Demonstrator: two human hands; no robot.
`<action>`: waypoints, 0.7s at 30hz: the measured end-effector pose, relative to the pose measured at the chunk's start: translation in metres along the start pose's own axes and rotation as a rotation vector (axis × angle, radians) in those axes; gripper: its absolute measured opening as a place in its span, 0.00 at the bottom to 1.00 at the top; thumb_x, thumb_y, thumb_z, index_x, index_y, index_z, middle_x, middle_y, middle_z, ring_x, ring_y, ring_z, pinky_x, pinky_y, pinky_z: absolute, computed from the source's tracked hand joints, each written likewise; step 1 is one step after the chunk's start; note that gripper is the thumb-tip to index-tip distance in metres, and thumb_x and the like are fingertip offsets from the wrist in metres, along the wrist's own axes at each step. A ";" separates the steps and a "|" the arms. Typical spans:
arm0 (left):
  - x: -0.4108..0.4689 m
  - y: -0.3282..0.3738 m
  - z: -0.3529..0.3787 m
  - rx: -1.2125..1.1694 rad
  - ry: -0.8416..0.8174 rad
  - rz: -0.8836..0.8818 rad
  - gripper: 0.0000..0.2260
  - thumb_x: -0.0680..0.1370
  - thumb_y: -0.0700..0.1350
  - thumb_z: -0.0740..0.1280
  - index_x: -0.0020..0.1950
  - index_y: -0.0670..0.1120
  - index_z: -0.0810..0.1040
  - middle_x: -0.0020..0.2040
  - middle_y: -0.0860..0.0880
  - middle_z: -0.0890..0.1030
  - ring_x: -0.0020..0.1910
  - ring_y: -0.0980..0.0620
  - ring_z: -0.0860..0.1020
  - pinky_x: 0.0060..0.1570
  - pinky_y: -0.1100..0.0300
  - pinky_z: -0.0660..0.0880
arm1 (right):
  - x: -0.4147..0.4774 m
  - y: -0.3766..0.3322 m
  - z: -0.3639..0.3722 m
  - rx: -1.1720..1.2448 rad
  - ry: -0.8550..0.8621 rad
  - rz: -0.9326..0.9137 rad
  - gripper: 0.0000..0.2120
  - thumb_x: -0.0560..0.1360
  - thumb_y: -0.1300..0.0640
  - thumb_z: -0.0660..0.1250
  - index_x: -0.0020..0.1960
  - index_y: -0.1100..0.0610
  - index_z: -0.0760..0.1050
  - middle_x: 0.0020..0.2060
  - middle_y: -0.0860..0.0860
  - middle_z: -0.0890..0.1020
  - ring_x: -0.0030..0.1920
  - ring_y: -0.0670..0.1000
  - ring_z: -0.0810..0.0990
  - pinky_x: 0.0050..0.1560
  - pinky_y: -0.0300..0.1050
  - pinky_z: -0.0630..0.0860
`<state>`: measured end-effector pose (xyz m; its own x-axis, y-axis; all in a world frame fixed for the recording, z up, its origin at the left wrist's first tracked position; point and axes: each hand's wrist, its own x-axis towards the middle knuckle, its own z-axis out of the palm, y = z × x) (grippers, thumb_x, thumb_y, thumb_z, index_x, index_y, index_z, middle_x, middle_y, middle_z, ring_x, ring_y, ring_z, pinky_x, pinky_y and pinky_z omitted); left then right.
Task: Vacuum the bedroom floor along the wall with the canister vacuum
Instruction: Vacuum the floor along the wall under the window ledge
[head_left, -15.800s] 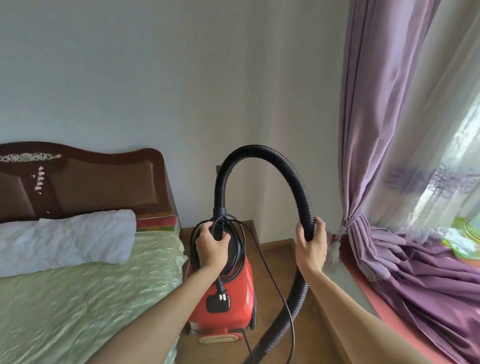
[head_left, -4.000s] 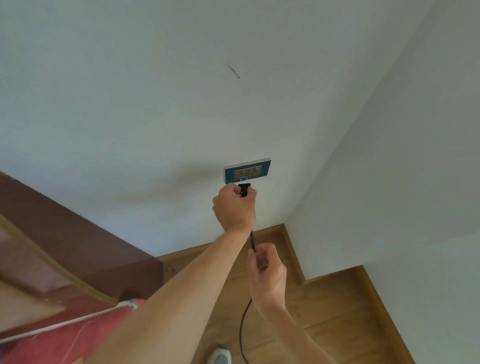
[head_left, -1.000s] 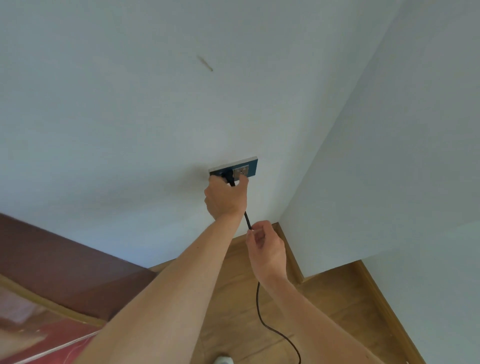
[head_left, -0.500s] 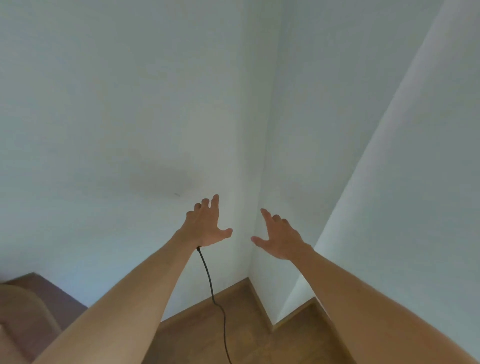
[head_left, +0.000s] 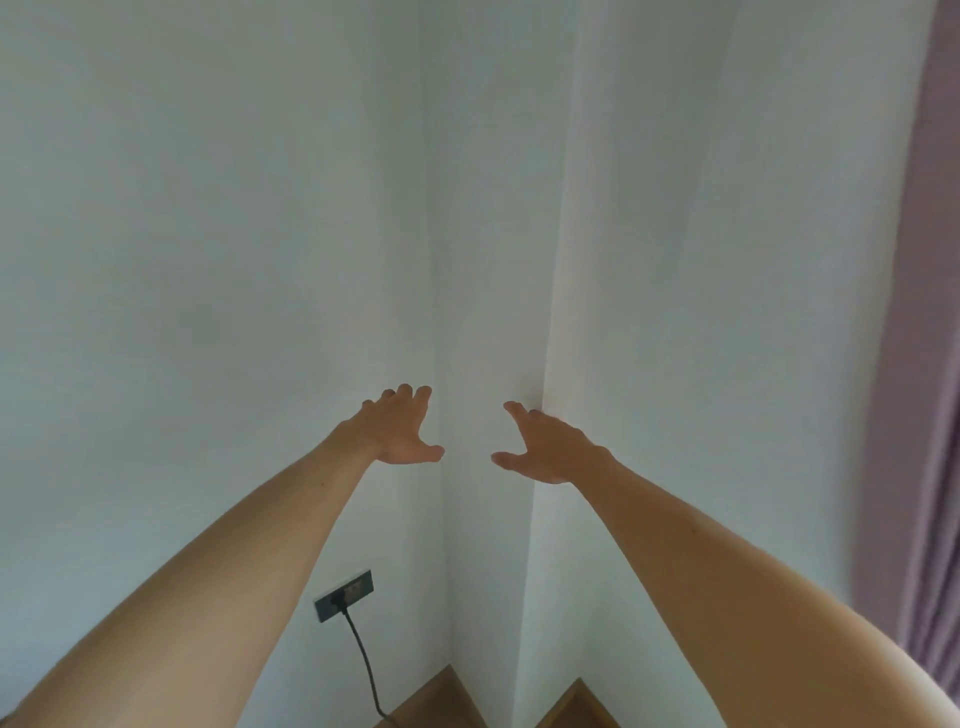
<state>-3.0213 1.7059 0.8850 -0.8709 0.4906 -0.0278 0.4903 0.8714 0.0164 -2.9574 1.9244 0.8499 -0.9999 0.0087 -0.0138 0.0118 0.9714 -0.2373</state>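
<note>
Cord (head_left: 365, 660) plugged into wall socket (head_left: 357, 590), lower end cut off at frame edge; above socket, left hand (head_left: 400, 431) and right hand (head_left: 545, 447) raised, fingers spread, holding nothing.

Both bare arms extend forward toward a corner of the plain white wall (head_left: 208, 260). The left hand (head_left: 400, 431) and the right hand (head_left: 545, 447) are raised side by side, apart, fingers spread and empty. Below the left forearm, a thin black power cord (head_left: 363, 660) is plugged into a dark rectangular wall socket (head_left: 344, 596) and hangs to the brown wooden floor (head_left: 436, 701). A mauve fabric curtain (head_left: 924, 364) occupies the right edge.
</note>
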 end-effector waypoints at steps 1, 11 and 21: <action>0.002 0.004 -0.007 0.007 0.008 0.023 0.41 0.74 0.62 0.67 0.78 0.45 0.53 0.73 0.44 0.64 0.71 0.42 0.65 0.67 0.45 0.66 | -0.004 0.001 -0.008 -0.004 0.006 0.005 0.39 0.79 0.38 0.63 0.80 0.51 0.49 0.70 0.56 0.71 0.70 0.59 0.71 0.66 0.57 0.70; 0.031 0.038 -0.039 0.052 -0.165 0.284 0.43 0.72 0.65 0.66 0.80 0.50 0.50 0.75 0.47 0.64 0.72 0.45 0.67 0.67 0.45 0.70 | -0.054 0.032 -0.061 -0.104 0.124 0.282 0.32 0.77 0.37 0.63 0.76 0.46 0.57 0.62 0.54 0.76 0.64 0.58 0.75 0.60 0.55 0.73; 0.029 0.083 -0.048 0.016 -0.158 0.572 0.43 0.72 0.64 0.66 0.80 0.53 0.49 0.76 0.48 0.63 0.72 0.45 0.67 0.67 0.45 0.70 | -0.120 0.034 -0.069 -0.156 0.154 0.582 0.33 0.77 0.35 0.63 0.76 0.45 0.57 0.61 0.53 0.76 0.63 0.57 0.76 0.59 0.55 0.74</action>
<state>-3.0074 1.7925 0.9338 -0.4534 0.8754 -0.1678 0.8819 0.4679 0.0581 -2.8379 1.9731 0.9103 -0.8200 0.5706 0.0447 0.5657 0.8199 -0.0885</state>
